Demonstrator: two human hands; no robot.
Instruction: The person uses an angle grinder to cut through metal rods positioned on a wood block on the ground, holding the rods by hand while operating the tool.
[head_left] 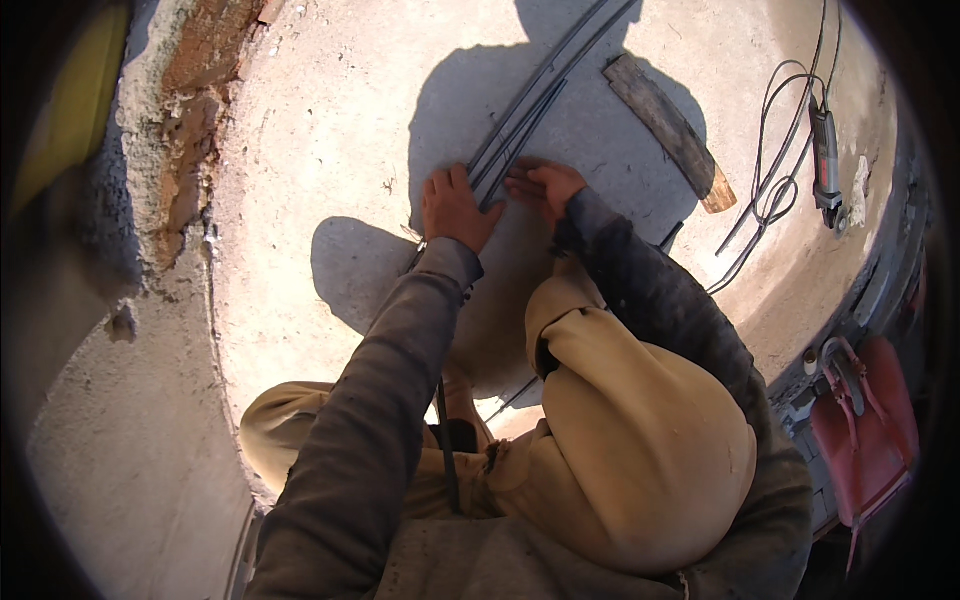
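Note:
My left hand (455, 210) has its fingers curled over a bundle of dark cables (541, 102) running from the top of the view down beneath it. My right hand (542, 185) lies just right of that bundle, fingertips at the cables and fingers slightly apart, not visibly gripping. The lower end of the bundle is partly hidden by my left hand and arm. A weathered wooden board (668, 130) lies diagonally to the right of both hands. My bent knees in tan trousers are below them, on pale concrete in my shadow.
An angle grinder (826, 165) with looped cords (775, 205) lies at the right. A pink bag (855, 450) is beside the concrete's lower-right edge. A rough, broken plaster edge (185, 150) runs along the left, with a blurred yellow object (75, 120) beyond it.

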